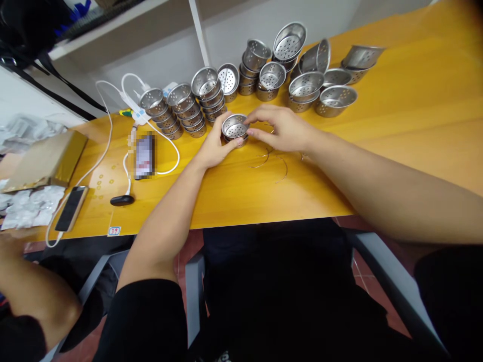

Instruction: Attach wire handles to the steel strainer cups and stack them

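A round perforated metal cup point(234, 129) stands on the yellow table at the middle of the head view, apparently stacked on another cup. My left hand point(216, 145) is wrapped round its left side, thumb along the near wall. At the right rim, my right hand point(273, 126) has its thumb and index finger closed in on the edge. Anything small between those fingertips is too fine to make out. Several thin curved wires point(283, 168) lie on the table below my right hand.
Perforated cups point(183, 100) stand in stacks behind my hands, with more cups point(335, 98) at the back right. To the left are a power strip point(140, 115), white cables, a blurred phone point(145, 156), another phone point(71, 208) and a cardboard box point(47, 158). A co-worker's arm point(33, 286) shows at lower left.
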{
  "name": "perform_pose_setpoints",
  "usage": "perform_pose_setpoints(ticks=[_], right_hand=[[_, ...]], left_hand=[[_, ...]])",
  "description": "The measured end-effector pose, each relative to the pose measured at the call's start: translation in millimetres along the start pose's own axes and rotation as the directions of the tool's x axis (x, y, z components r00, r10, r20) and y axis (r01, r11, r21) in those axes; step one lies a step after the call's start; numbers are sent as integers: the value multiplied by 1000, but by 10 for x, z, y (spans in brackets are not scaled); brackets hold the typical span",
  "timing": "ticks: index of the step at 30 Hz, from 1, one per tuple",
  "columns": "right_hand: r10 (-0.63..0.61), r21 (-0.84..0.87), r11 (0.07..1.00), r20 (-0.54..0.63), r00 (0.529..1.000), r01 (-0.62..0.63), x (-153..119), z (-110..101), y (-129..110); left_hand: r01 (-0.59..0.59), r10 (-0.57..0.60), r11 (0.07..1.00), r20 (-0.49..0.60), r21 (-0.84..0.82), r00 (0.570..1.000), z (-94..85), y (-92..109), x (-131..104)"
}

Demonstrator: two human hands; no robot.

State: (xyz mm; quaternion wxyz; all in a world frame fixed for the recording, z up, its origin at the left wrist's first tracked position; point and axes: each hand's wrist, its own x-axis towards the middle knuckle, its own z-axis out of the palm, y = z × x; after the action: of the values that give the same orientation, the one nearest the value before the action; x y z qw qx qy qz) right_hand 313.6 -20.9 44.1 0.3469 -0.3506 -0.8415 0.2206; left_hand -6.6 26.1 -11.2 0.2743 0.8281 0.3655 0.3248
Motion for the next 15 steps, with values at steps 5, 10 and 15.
perform_pose_setpoints(ticks=[5,10,15], right_hand=[[6,-13,1000,37,999,-5,5,-24,-34],[29,-2,1000,35,999,-29,6,-14,-84],[60,25,998,15,998,-60,2,-23,-74]], left_hand=[[20,-20,1000,54,15,998,-22,21,-17],[28,-30,999,76,23,997,-72,-1,-12],[3,-1,1000,89,-27,996,-94,-62,-7]])
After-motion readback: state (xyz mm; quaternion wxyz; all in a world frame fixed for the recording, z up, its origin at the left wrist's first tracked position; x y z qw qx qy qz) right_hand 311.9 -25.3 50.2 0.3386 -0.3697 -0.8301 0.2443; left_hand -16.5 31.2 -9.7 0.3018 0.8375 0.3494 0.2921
